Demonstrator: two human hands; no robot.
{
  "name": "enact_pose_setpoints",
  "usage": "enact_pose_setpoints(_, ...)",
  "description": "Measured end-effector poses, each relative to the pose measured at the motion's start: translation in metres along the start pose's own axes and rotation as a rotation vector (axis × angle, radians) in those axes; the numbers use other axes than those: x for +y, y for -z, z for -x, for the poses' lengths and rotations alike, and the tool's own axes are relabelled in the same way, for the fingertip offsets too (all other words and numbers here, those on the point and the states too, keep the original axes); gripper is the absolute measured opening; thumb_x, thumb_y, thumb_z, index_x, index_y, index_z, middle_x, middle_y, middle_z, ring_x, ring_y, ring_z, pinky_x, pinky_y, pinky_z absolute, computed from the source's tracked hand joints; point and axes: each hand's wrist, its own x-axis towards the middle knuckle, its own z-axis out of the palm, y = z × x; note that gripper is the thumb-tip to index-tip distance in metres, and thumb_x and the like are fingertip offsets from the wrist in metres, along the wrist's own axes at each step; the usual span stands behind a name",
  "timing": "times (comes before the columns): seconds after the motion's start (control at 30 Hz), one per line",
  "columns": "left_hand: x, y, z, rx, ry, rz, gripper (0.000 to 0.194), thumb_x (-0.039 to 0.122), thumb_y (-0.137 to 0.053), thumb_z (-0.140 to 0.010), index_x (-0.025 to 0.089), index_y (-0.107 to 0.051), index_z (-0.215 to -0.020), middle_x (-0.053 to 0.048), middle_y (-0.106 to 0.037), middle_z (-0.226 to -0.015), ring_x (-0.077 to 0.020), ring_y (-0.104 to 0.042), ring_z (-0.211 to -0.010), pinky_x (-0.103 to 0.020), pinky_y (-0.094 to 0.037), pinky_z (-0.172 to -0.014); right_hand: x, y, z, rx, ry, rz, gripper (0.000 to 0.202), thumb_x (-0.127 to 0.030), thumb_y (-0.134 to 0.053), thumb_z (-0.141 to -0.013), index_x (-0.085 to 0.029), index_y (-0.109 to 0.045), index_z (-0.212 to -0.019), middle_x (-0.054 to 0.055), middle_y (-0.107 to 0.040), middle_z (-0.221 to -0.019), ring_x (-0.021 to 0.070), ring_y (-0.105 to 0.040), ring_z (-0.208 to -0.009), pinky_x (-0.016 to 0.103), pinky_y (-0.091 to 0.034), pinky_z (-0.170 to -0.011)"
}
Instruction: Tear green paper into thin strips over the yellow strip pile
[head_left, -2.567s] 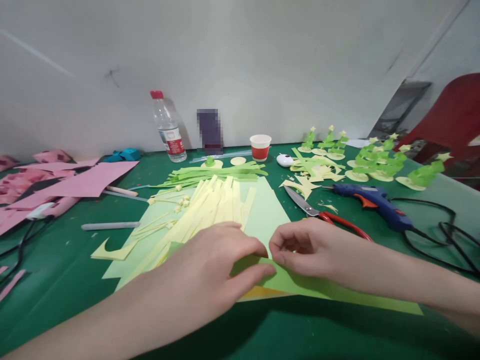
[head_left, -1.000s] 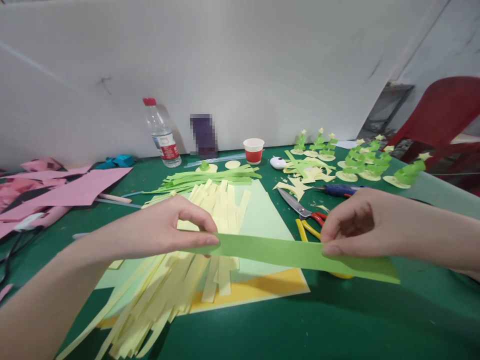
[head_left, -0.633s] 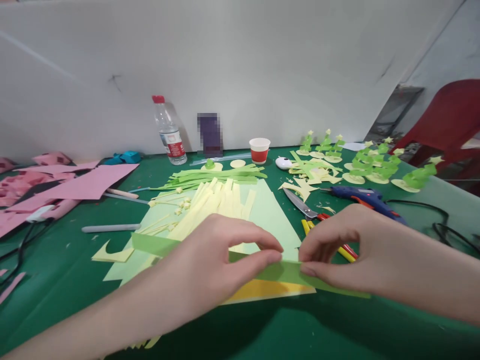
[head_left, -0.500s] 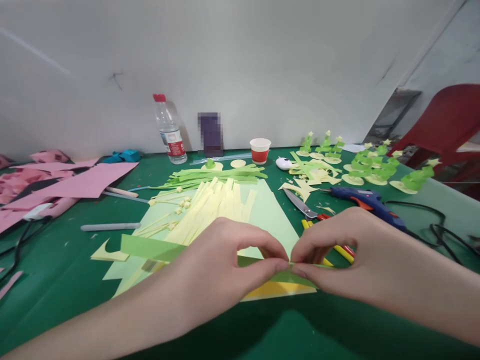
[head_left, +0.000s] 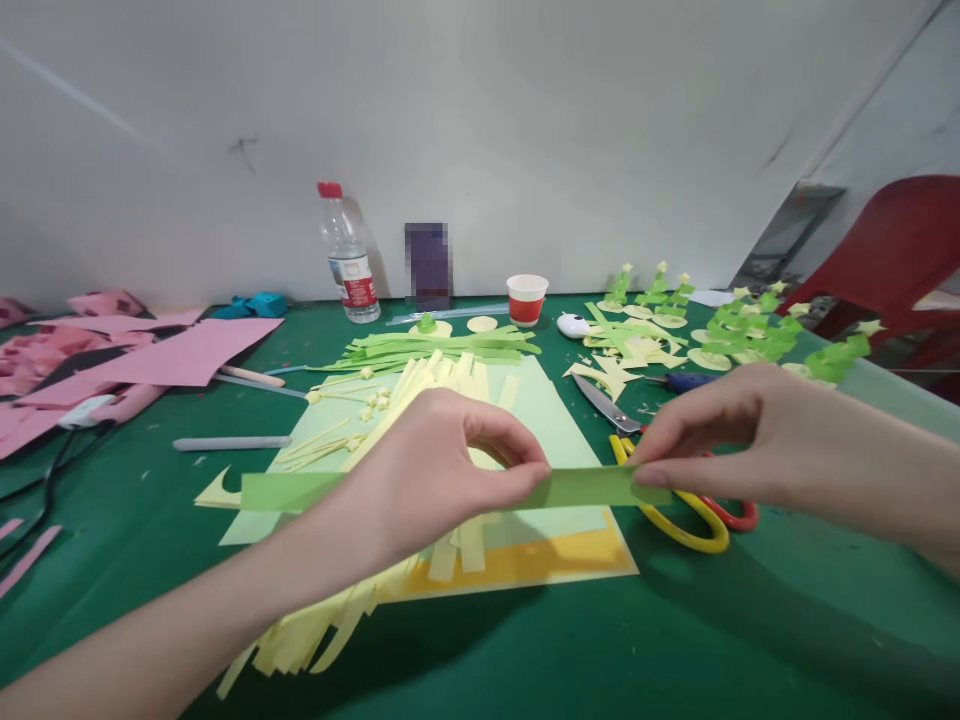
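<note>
A long green paper strip (head_left: 592,487) is held level above the table between both hands. My left hand (head_left: 442,465) pinches it near its middle with thumb and forefinger; the strip's left end (head_left: 289,491) sticks out past my wrist. My right hand (head_left: 739,430) pinches the strip's right end. Under the strip lie a pale green sheet (head_left: 551,420), a yellow sheet (head_left: 570,555) and a heap of pale yellow strips (head_left: 427,400). Yellow-handled scissors (head_left: 679,520) and red-handled scissors (head_left: 607,405) lie just below my right hand.
On the green table (head_left: 675,650): green strips (head_left: 435,347), a water bottle (head_left: 347,255), a red paper cup (head_left: 526,298), small green paper trees (head_left: 750,335), a blue glue gun (head_left: 686,381), glue sticks (head_left: 232,442), pink paper (head_left: 172,360). A red chair (head_left: 900,250) stands at the right.
The hands, pinched close together half a second ago, have drawn apart: my right hand slid along to the strip's right end and the strip rose off the sheets.
</note>
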Motion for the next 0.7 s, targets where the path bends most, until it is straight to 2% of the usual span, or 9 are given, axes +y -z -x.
enact_pose_setpoints(0.1, -0.002, 0.000, -0.003, 0.014, 0.046, 0.017, 0.012, 0.017, -0.059, -0.068, 0.018, -0.067, -0.060, 0.007, -0.068, -0.060, -0.0067, -0.059, -0.056, -0.009, -0.042, -0.050, 0.004, 0.007, -0.002, 0.081, 0.020, 0.034, 0.014, -0.036, -0.064, -0.065, -0.023, -0.069, -0.065, 0.000, -0.065, -0.060, 0.0133, -0.057, -0.054, 0.022, -0.043, -0.048)
enact_pose_setpoints(0.17, -0.003, -0.002, -0.004, 0.007, 0.053, 0.024, 0.011, 0.016, -0.058, -0.067, 0.018, -0.066, -0.060, 0.006, -0.067, -0.059, -0.0071, -0.059, -0.054, -0.009, -0.042, -0.048, 0.004, 0.003, -0.003, 0.141, 0.099, 0.037, 0.014, -0.036, -0.063, -0.067, -0.024, -0.070, -0.069, 0.001, -0.068, -0.072, 0.0157, -0.060, -0.066, 0.024, -0.046, -0.057)
enact_pose_setpoints(0.23, -0.004, -0.005, -0.003, -0.004, 0.039, 0.027, 0.011, 0.016, -0.057, -0.067, 0.018, -0.067, -0.061, 0.006, -0.068, -0.060, -0.0075, -0.060, -0.054, -0.010, -0.043, -0.048, -0.001, -0.005, -0.004, 0.141, 0.177, 0.034, 0.013, -0.033, -0.060, -0.069, -0.024, -0.069, -0.068, 0.000, -0.068, -0.074, 0.0153, -0.060, -0.068, 0.024, -0.047, -0.062)
enact_pose_setpoints(0.33, -0.004, -0.009, -0.001, -0.029, 0.011, 0.008, 0.013, 0.016, -0.056, -0.067, 0.017, -0.068, -0.062, 0.005, -0.067, -0.059, -0.0077, -0.059, -0.051, -0.011, -0.043, -0.047, -0.010, -0.017, -0.006, 0.082, 0.214, 0.032, 0.013, -0.026, -0.056, -0.071, -0.022, -0.066, -0.063, -0.001, -0.066, -0.067, 0.0124, -0.058, -0.063, 0.021, -0.045, -0.059)
enact_pose_setpoints(0.43, -0.004, -0.011, 0.000, -0.033, -0.008, -0.015, 0.014, 0.016, -0.055, -0.068, 0.017, -0.068, -0.062, 0.005, -0.067, -0.057, -0.0083, -0.059, -0.050, -0.011, -0.042, -0.047, -0.016, -0.023, -0.009, -0.010, 0.161, -0.005, 0.011, -0.024, -0.057, -0.069, -0.021, -0.064, -0.062, -0.004, -0.064, -0.063, 0.0097, -0.054, -0.058, 0.018, -0.041, -0.052)
enact_pose_setpoints(0.57, -0.003, -0.011, 0.002, -0.026, -0.026, -0.014, 0.015, 0.016, -0.054, -0.068, 0.017, -0.069, -0.063, 0.005, -0.067, -0.058, -0.0084, -0.058, -0.052, -0.011, -0.042, -0.048, -0.018, -0.021, -0.012, -0.093, 0.119, -0.056, 0.011, -0.025, -0.056, -0.069, -0.020, -0.064, -0.064, -0.004, -0.060, -0.060, 0.0077, -0.051, -0.055, 0.016, -0.037, -0.047)
enact_pose_setpoints(0.7, 0.000, -0.011, 0.004, -0.050, -0.022, -0.026, 0.016, 0.016, -0.054, -0.071, 0.016, -0.068, -0.063, 0.005, -0.067, -0.058, -0.0071, -0.057, -0.052, -0.010, -0.041, -0.048, -0.018, -0.016, -0.014, -0.185, 0.075, -0.102, 0.010, -0.023, -0.056, -0.070, -0.017, -0.062, -0.065, -0.004, -0.057, -0.060, 0.0068, -0.046, -0.055, 0.016, -0.036, -0.048)
